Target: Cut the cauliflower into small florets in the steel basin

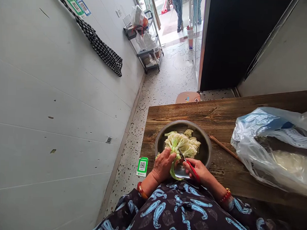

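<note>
A pale cauliflower [180, 143] with green stems is held over a round metal bowl [207, 144] on the wooden table. My left hand [164, 163] is closed round its stem end, where a green leaf [174, 172] hangs down. In my right hand [197, 169] is a pair of scissors [191, 169] with red handles. Their dark blades point up and left against the cauliflower's stalks; whether they are parted I cannot tell. A small cut floret [188, 132] lies in the bowl behind the cauliflower.
Thin brown sticks [224, 147] lie right of the bowl, beside a large clear plastic bag [271, 147]. A green QR card [142, 166] is at the table's left edge. Beyond the table stand a pink stool [188, 97] and a loaded cart [146, 40]. A person [177, 11] stands outside the doorway.
</note>
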A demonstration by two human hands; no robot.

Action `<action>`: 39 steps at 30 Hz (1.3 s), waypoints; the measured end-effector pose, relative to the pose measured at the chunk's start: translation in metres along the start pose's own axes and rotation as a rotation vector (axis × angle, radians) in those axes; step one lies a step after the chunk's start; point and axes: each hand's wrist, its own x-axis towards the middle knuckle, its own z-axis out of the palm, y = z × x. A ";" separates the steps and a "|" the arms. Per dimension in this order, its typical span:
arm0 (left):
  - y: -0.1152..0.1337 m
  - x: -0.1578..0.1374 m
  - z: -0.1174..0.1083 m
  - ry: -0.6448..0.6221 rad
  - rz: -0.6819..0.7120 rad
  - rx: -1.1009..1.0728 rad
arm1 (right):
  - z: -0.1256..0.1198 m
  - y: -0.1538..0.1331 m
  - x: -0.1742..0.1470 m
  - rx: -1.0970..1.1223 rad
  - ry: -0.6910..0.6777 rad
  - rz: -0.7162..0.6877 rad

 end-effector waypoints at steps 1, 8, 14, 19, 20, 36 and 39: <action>0.000 0.000 0.000 -0.001 0.006 -0.001 | 0.000 -0.001 0.000 0.011 -0.003 0.007; -0.005 -0.005 0.003 -0.015 0.077 0.073 | 0.006 -0.004 0.001 0.013 -0.014 -0.014; -0.001 -0.010 0.009 -0.039 0.102 0.066 | 0.012 -0.003 0.002 -0.001 0.011 -0.119; -0.001 -0.008 0.012 0.066 -0.059 -0.154 | 0.011 -0.002 -0.002 0.018 -0.004 -0.034; -0.003 -0.006 0.012 0.106 -0.127 -0.223 | 0.011 -0.002 -0.003 0.018 -0.007 -0.013; -0.010 -0.009 0.009 0.230 -0.457 -0.473 | 0.011 0.011 0.011 -0.218 -0.020 -0.120; -0.014 -0.011 0.009 0.156 -0.368 -0.347 | 0.008 0.013 0.013 -0.159 0.153 -0.127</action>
